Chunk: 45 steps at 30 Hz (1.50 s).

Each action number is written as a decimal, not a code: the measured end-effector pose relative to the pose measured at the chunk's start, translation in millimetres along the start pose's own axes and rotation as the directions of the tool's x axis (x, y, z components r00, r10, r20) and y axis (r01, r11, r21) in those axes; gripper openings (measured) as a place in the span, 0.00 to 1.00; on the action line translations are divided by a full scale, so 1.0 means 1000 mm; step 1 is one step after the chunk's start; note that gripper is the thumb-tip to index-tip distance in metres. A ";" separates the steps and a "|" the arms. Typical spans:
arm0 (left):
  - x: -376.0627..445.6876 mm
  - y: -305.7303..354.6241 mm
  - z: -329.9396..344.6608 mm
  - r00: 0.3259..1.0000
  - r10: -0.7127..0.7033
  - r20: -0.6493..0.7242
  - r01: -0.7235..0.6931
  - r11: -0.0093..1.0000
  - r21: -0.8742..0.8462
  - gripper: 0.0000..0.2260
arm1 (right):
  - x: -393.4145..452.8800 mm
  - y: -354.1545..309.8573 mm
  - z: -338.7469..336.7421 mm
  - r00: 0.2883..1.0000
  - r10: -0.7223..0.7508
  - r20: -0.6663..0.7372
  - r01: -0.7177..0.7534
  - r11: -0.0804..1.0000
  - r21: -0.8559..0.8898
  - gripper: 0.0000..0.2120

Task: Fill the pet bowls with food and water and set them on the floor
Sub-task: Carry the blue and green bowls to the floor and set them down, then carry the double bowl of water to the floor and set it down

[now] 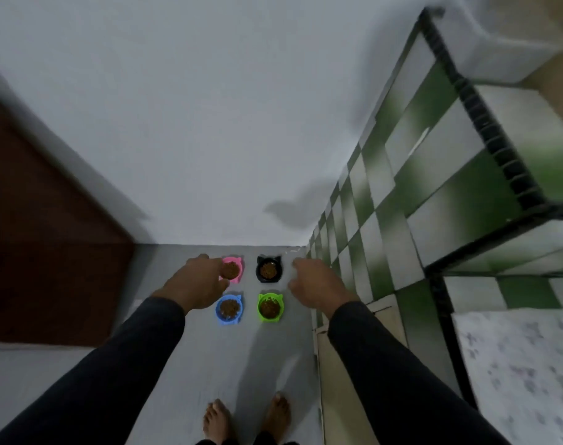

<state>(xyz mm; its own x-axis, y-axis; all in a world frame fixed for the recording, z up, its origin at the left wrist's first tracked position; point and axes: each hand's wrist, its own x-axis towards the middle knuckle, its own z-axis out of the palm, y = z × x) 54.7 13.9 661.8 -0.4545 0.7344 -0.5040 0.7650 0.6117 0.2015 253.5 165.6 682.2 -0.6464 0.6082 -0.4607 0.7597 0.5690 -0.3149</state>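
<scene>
**Four filled bowls stood on the floor by the wall**

No writing could be read anywhere. Four cat-eared bowls sat in a square on the grey floor, each holding brown kibble: pink bowl and black bowl at the back, blue bowl and green bowl in front. The left hand hung over the pink bowl's left edge, fingers loosely curled; whether it touched the bowl could not be told. The right hand hovered right of the black bowl, relaxed, holding nothing.
</scene>
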 end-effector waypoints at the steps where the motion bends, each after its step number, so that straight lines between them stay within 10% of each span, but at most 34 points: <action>1: -0.004 0.004 -0.010 1.000 0.004 -0.010 -0.004 1.000 0.007 0.21 | -0.005 -0.001 -0.010 1.000 -0.007 -0.020 0.007 1.000 0.005 0.15; 25: -0.081 0.066 -0.120 0.912 0.389 -0.128 -0.349 0.902 0.253 0.26 | -0.160 -0.036 -0.089 0.878 0.235 -0.418 -0.222 0.972 0.079 0.13; 45: -0.219 0.167 -0.048 0.533 0.843 0.071 -0.831 0.505 0.236 0.21 | -0.414 -0.035 0.008 0.528 0.699 -0.483 -0.622 0.705 0.341 0.20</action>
<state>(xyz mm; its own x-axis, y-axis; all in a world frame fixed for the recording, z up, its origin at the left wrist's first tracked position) 260.3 -30.4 845.9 0.4355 0.8861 -0.1584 0.8711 -0.3705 0.3223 495.3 -110.2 877.3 0.1555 0.9859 -0.0624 0.9618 -0.1655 -0.2181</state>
